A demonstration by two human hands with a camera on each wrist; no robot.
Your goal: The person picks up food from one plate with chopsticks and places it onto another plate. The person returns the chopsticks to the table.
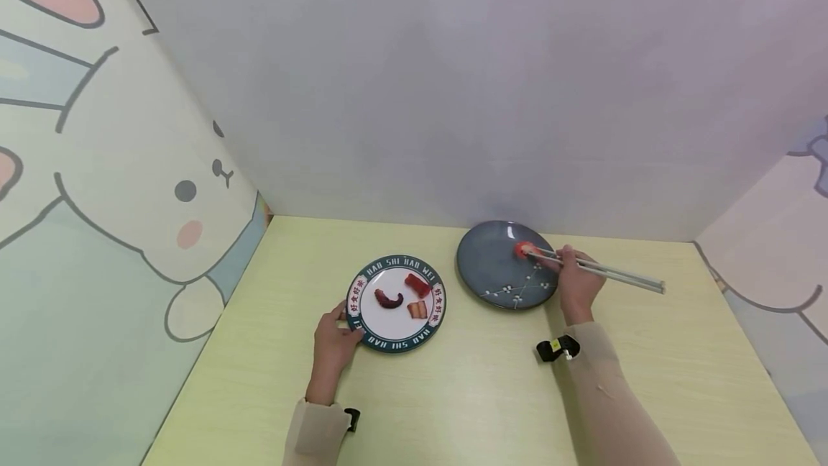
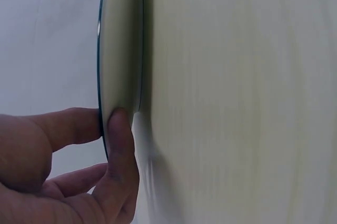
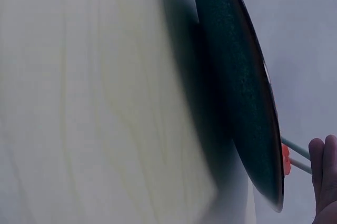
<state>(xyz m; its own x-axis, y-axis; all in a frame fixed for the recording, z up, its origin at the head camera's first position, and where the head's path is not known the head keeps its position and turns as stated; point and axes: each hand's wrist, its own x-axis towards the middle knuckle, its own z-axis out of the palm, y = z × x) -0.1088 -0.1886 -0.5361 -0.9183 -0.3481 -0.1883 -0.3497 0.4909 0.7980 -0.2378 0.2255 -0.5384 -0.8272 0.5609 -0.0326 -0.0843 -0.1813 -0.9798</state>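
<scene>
My left hand (image 1: 336,342) pinches the near left rim of a white plate (image 1: 382,322) with a dark green lettered border. In the left wrist view, the thumb and fingers (image 2: 121,150) lie on opposite faces of the rim. On that plate are a dark red curled tentacle-like piece (image 1: 389,299), a red block-shaped piece (image 1: 417,285) and a striped slice like pork belly (image 1: 417,309). My right hand (image 1: 578,285) holds pale chopsticks (image 1: 624,275). Their tips meet a red-and-pale food piece (image 1: 525,249) over the right part of a blue-grey plate (image 1: 488,265) with painted blossoms.
Both plates are on a light wooden table (image 1: 453,394), the blue-grey one farther back, close to the grey back wall (image 1: 453,92). Side walls with cartoon rabbit drawings (image 1: 129,178) flank the table. A black wrist camera (image 1: 558,348) sits at the right cuff.
</scene>
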